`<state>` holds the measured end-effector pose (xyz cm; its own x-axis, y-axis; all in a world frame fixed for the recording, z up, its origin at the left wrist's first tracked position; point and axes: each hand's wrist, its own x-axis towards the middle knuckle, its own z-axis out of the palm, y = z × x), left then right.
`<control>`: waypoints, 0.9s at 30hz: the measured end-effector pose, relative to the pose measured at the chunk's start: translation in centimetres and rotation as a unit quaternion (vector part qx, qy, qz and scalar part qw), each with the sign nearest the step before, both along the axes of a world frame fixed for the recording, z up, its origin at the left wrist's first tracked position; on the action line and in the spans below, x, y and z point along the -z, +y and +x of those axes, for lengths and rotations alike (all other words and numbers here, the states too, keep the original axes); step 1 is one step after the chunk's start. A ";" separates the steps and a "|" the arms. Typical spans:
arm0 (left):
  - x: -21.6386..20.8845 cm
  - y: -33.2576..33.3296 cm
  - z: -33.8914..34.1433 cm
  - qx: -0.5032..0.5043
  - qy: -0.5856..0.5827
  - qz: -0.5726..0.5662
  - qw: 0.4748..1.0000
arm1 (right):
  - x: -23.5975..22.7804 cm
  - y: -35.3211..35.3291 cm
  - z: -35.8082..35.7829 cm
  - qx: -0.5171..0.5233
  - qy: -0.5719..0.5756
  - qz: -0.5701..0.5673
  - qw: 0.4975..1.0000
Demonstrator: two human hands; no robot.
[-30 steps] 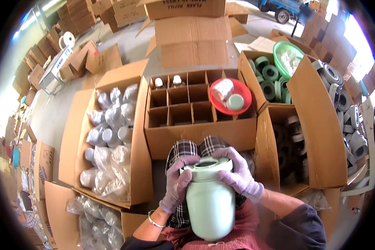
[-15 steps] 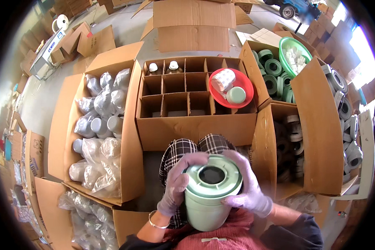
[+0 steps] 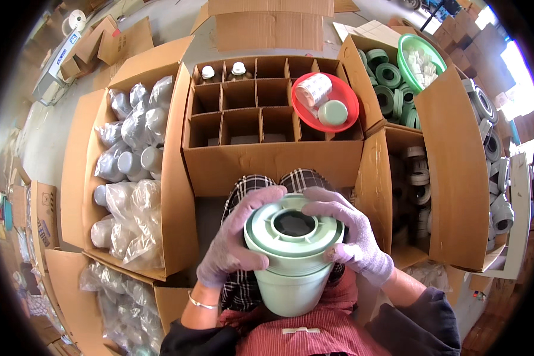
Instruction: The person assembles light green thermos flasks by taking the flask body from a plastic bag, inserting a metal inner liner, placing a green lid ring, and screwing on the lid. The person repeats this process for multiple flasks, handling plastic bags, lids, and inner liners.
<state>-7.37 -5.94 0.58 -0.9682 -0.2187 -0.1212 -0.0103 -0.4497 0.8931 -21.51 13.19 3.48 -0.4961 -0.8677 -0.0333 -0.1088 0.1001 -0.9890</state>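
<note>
From here, the left lilac-gloved hand (image 3: pixel 234 240) and right lilac-gloved hand (image 3: pixel 359 237) grip opposite sides of a pale-green round plastic container (image 3: pixel 293 292), near, over the plaid-trousered lap (image 3: pixel 303 180); I'd press evenly, top level.

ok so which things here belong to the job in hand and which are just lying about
Seemingly part of the job:
pale green container, between left hand and right hand
green rings, similar colour
divided carton in front
bagged containers at left

Apparently just lying about:
white roll, back left
open carton, back left
</note>
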 end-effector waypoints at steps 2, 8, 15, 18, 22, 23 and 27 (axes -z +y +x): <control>0.5 -1.1 -0.2 0.045 0.034 -0.060 0.997 | -0.2 0.1 0.3 0.003 0.017 0.004 1.000; 0.7 -1.1 1.2 0.025 0.118 -0.312 0.942 | 2.0 0.4 0.5 -0.020 0.029 -0.034 0.999; -1.3 2.2 3.4 -0.032 0.078 -0.372 0.925 | 3.4 2.0 -0.9 -0.143 0.076 -0.091 0.983; 2.5 2.0 1.1 -0.026 0.028 -0.075 0.996 | -1.9 3.9 1.0 -0.183 0.305 -0.061 0.933; 4.9 5.5 2.0 -0.123 0.022 -0.252 0.959 | -7.0 7.5 4.2 -0.140 0.438 0.027 0.888; 7.2 6.2 3.7 -0.134 0.020 -0.407 0.904 | -7.3 8.7 4.5 -0.084 0.419 0.090 0.899; 6.6 9.4 8.0 0.040 -0.256 0.025 0.966 | -3.2 12.6 3.5 0.067 0.218 0.277 0.933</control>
